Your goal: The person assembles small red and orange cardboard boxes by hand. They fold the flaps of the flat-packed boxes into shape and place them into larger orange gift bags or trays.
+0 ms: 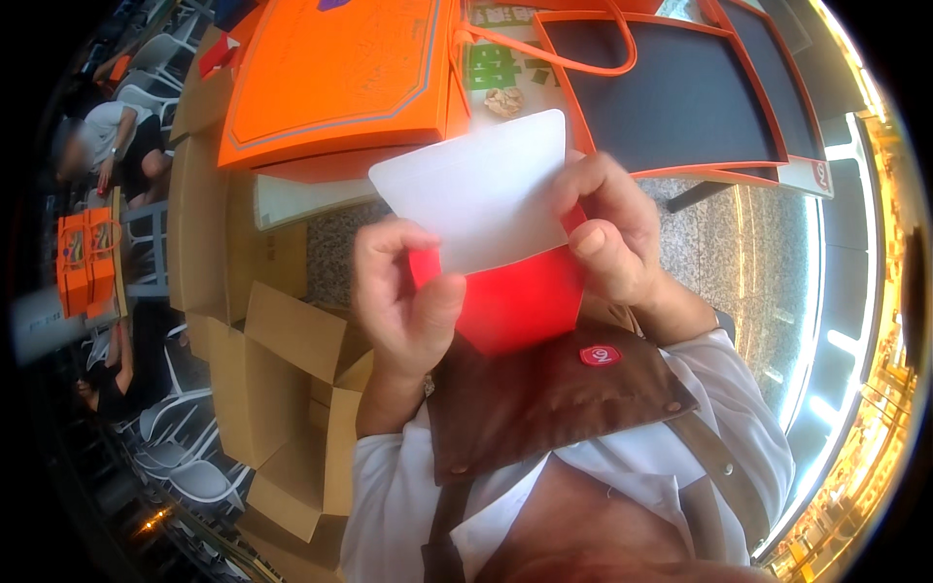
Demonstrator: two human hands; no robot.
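A red paper envelope (520, 301) is held up in front of my chest, between both hands. A white panel (486, 185) with rounded corners rises from its top; whether it is the inside of the flap or a separate card I cannot tell. My left hand (400, 291) pinches the envelope's left edge between thumb and fingers. On the opposite side, my right hand (614, 233) grips the right edge, its thumb in front and its curled fingers partly behind the white panel.
Beyond my hands, a table holds a large orange box (340, 87), an orange strap handle (554, 58), dark-lined orange trays (671, 97) and a crumpled brown paper (503, 101). Opened cardboard boxes (282, 389) stand at my left. Farther left are white chairs (199, 476) and people.
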